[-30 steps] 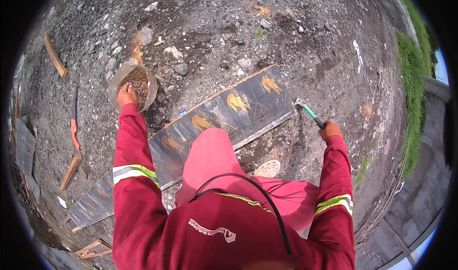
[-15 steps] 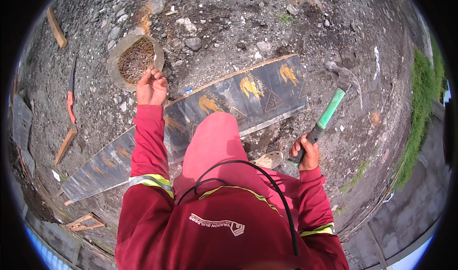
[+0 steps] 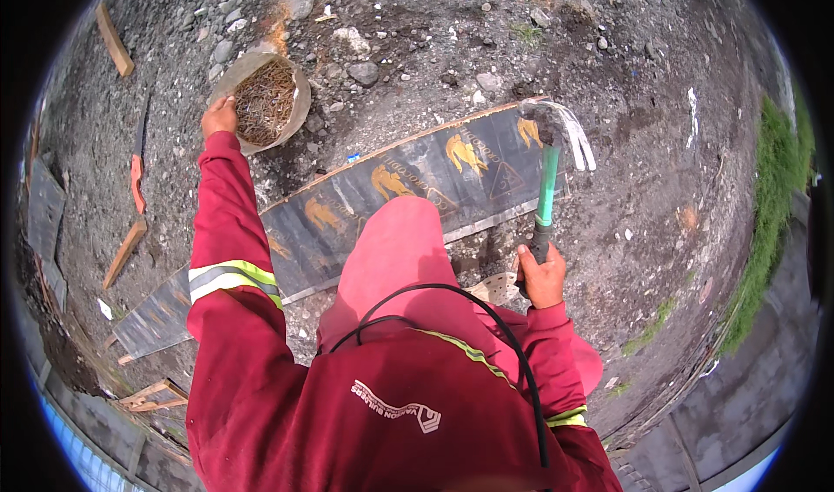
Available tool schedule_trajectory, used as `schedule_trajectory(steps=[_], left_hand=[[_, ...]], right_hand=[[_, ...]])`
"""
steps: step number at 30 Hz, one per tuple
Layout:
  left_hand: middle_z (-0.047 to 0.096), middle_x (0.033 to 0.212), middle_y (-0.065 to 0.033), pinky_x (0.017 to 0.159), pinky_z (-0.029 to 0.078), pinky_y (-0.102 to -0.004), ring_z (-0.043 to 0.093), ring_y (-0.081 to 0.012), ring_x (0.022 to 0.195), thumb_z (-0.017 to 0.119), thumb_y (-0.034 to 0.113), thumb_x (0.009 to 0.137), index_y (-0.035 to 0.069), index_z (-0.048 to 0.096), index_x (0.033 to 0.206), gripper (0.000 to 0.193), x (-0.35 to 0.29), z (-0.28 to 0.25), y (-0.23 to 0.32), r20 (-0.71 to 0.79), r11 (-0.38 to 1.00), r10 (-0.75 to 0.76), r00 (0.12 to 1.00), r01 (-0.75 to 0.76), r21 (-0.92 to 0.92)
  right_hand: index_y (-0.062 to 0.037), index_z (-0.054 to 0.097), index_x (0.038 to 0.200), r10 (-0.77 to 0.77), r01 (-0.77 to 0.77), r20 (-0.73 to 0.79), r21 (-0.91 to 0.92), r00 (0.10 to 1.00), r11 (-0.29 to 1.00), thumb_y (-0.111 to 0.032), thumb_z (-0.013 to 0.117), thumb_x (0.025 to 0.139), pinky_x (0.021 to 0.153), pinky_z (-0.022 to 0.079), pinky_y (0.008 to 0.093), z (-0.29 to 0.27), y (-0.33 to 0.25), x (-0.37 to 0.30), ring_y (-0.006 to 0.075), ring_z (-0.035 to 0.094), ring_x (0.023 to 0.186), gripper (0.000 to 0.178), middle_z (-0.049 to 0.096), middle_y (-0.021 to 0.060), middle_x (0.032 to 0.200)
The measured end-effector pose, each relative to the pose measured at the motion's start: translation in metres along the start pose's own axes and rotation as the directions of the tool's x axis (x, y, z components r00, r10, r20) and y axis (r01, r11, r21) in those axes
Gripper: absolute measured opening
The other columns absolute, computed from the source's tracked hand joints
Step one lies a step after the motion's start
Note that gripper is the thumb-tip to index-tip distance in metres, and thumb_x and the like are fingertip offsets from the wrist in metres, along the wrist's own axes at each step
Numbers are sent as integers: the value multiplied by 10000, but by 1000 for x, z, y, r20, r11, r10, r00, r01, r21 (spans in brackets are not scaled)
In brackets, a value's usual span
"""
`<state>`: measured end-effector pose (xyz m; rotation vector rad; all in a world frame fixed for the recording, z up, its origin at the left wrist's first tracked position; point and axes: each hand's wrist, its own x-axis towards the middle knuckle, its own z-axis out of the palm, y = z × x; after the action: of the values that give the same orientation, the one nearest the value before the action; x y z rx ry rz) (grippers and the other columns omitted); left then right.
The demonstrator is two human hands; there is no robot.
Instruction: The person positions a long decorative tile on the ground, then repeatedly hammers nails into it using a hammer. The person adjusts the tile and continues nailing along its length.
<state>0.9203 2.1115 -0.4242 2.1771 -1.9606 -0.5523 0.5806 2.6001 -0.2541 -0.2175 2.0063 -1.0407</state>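
Observation:
At the upper left a round pale container (image 3: 301, 101) holds a heap of brownish nails (image 3: 266, 101). My left hand (image 3: 220, 118) is closed on its left rim, the fingertips reaching over the edge. In my right hand (image 3: 544, 276) is a claw hammer (image 3: 547, 186) with a green and black handle, gripped near the lower end. Its head points away from me and the claw hangs to the right, over the far right end of a dark panel (image 3: 408, 188). This long panel, with yellow printed figures, lies slanted on the ground, partly hidden by my left arm and my knee.
Gravelly ground (image 3: 417, 49) with loose stones surrounds everything. On the left lie a handsaw (image 3: 137, 182) with an orange handle, wood pieces (image 3: 125, 254) and a grey sheet (image 3: 45, 222). Grass (image 3: 760, 231) borders a concrete strip on the right. A black cable (image 3: 486, 314) crosses my lap.
My left hand has gone from above the container's right side to its left rim and taken hold; the container is slightly tilted. The hammer has swung left and stands more upright.

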Motion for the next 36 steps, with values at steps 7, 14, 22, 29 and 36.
schedule_trajectory(steps=[7,14,22,29,36], left_hand=[[694,878,-85,733,488,-326,662,-213,792,599,217,838,150,706,984,193,-23,15,26,85,972,233,969,-230,-49],[694,865,-85,731,480,-297,647,-167,795,604,241,852,109,702,991,215,-34,-3,43,124,968,195,973,-171,-181],[659,1012,-97,730,492,-248,631,-141,889,441,73,947,-15,565,1158,260,-128,-10,91,131,553,248,960,-29,-832],[667,939,-88,733,498,-291,635,-147,854,549,56,879,6,583,967,107,-250,107,205,452,652,609,652,-87,-753],[640,844,-105,709,498,-339,627,-259,779,687,60,750,44,649,820,82,-275,183,232,137,508,797,588,-530,-679]], right_hand=[[6,506,1114,-252,295,154,-528,955,796,-251,570,897,495,460,324,-3,-52,75,152,589,522,342,586,77,654],[37,493,1041,302,-11,265,-734,916,679,-303,519,919,487,490,357,26,-92,133,189,588,475,362,591,110,731],[-4,502,943,115,-64,249,-204,962,977,-287,563,912,402,396,256,25,-43,108,128,498,418,290,512,36,605],[-34,502,870,6,37,-116,363,993,931,-92,631,853,412,394,241,33,4,46,90,485,438,143,523,7,628],[-46,518,817,67,59,-358,332,931,942,-71,635,841,423,404,234,28,33,33,84,502,470,123,526,-5,636]])
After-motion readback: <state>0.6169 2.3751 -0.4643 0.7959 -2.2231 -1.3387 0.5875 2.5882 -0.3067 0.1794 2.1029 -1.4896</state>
